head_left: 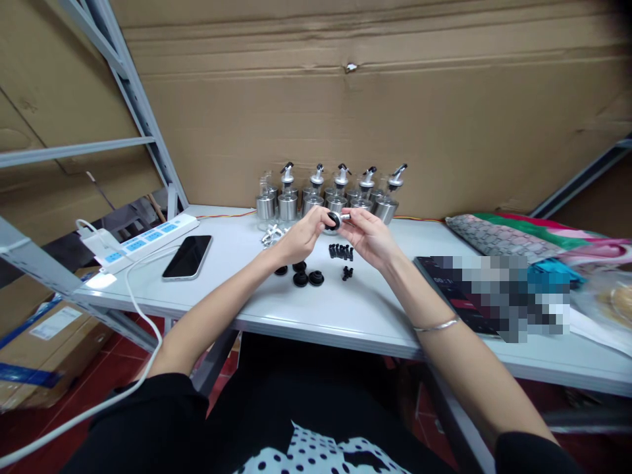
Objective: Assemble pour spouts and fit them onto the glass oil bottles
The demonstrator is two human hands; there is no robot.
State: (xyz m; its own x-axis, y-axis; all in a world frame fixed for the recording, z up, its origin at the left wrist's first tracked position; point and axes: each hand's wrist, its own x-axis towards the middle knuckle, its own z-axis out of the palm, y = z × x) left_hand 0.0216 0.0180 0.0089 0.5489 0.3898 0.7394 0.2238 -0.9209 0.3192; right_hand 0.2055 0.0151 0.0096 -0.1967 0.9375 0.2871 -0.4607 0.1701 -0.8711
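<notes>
My left hand (pixel 302 236) and my right hand (pixel 369 236) meet above the white table (pixel 345 309) and together grip a small metal pourer spout with a black stopper (pixel 336 220). Black rubber stoppers (pixel 302 275) lie on the table below my left hand. A cluster of small black plugs (pixel 342 251) sits under my right hand. A few loose metal spouts (pixel 271 235) lie just left of my left hand. Behind my hands stand several glass and steel dispenser bottles (pixel 336 194) with spouts fitted.
A dark phone (pixel 187 257) lies face up at the left. A white power strip (pixel 141 240) with a white cable sits further left. Folded patterned cloth (pixel 498 237) and packets lie at the right. Cardboard covers the wall behind; a metal shelf frame (pixel 133 99) stands left.
</notes>
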